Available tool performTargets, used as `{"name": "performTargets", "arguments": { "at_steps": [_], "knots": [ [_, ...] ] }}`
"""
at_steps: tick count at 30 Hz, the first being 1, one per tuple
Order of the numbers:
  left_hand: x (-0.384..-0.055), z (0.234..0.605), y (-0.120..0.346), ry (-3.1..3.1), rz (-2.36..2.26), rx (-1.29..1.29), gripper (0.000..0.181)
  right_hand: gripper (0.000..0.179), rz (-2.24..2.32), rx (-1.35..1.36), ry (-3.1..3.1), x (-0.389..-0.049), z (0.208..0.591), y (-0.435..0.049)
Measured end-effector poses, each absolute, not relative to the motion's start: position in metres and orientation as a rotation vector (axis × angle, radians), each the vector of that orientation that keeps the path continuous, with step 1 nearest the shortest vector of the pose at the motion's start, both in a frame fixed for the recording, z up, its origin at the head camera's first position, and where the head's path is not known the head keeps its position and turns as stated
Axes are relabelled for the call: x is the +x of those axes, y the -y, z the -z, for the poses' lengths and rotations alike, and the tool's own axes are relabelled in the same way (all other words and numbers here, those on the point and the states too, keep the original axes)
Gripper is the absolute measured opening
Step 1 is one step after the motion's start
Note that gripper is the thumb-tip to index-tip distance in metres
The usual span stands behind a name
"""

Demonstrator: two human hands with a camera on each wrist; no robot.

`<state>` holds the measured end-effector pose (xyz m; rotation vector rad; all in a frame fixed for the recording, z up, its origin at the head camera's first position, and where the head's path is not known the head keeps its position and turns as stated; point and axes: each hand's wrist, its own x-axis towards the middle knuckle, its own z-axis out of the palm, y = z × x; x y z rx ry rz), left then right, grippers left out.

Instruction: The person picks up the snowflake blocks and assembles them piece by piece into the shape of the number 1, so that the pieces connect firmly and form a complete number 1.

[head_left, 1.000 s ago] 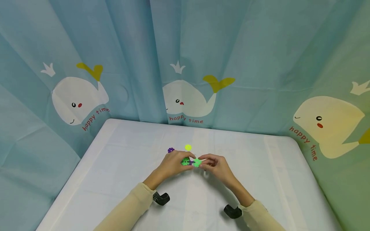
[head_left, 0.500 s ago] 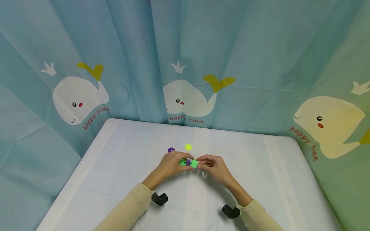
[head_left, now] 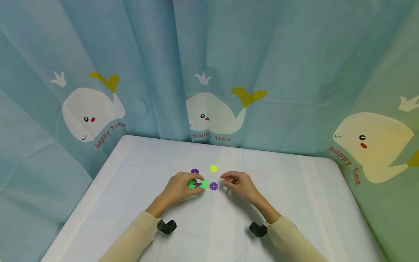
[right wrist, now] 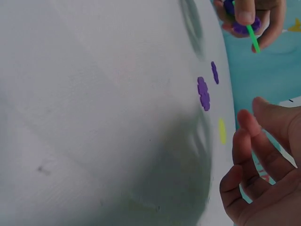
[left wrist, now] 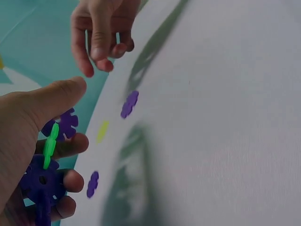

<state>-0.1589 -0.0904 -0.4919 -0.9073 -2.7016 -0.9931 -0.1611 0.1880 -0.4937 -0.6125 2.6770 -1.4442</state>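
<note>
My left hand [head_left: 180, 187] holds a joined chain of notched plastic snowflake discs by its fingers. The chain alternates green and purple: a green disc [head_left: 204, 184] sits at its right end, and a purple disc [left wrist: 41, 181] shows lower down in the left wrist view. My curled fingers hide part of the chain. My right hand [head_left: 242, 186] hovers apart, fingers loosely bent and nothing between them. Between the hands, a loose purple snowflake disc [head_left: 214, 186] lies flat on the table, just left of the right fingertips.
Farther back on the white table [head_left: 281, 189] lie a yellow snowflake disc [head_left: 214, 168] and another purple disc [head_left: 194, 171], the latter just beyond the left hand. A blue curtain [head_left: 294, 72] with printed whales hangs behind the table's far edge.
The right fingers have let go of the green end disc. My left hand has shifted left with the chain, the hands have parted, and the purple disc between them is now uncovered.
</note>
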Motion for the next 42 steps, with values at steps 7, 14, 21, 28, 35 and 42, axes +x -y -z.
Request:
{"name": "performTargets", "arguments": {
  "at_steps": [7,14,21,28,35,42],
  "knots": [
    [-0.159,0.493,0.105,2.716,0.990,-0.866,0.031,0.024,1.271,-0.701,-2.663,-0.168,0.503,-0.175],
    [-0.161,0.495,0.110,2.713,0.971,-0.872,0.031,0.033,1.151,-0.789,-2.698,-0.173,0.507,-0.169],
    [-0.162,0.495,0.110,2.715,0.974,-0.890,0.031,0.031,1.015,-0.800,-2.750,-0.174,0.507,-0.165],
    [-0.162,0.496,0.110,2.724,0.980,-0.884,0.031,0.026,0.985,-0.797,-2.757,-0.174,0.509,-0.163],
    [-0.163,0.496,0.110,2.737,0.971,-0.878,0.032,0.024,1.001,-0.787,-2.765,-0.172,0.509,-0.163],
    [-0.163,0.496,0.109,2.731,0.976,-0.876,0.031,0.025,0.975,-0.887,-2.751,-0.166,0.506,-0.164]
  ]
}}
